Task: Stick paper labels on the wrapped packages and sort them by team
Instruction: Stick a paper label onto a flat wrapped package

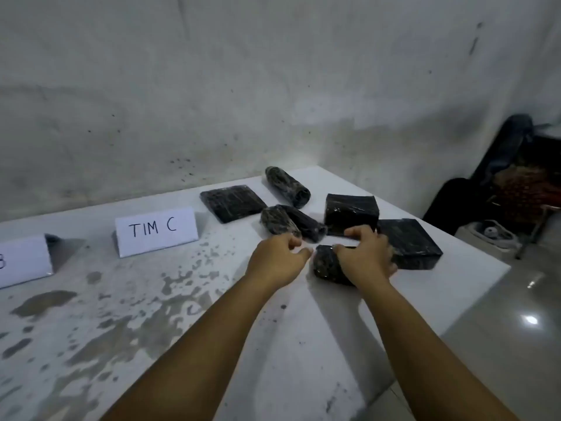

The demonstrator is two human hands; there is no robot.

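Head view: the right hand (364,256) curls its grip around a black wrapped roll (326,267) near the surface's (212,314) right edge; the left hand (277,259), fingers loosely bent, holds nothing. A "TIM C" card (156,230) stands toward the far edge.

One head-worn wide view looks forward and down, close above the white table (91,299); wall fills the upper frame; floor at right.
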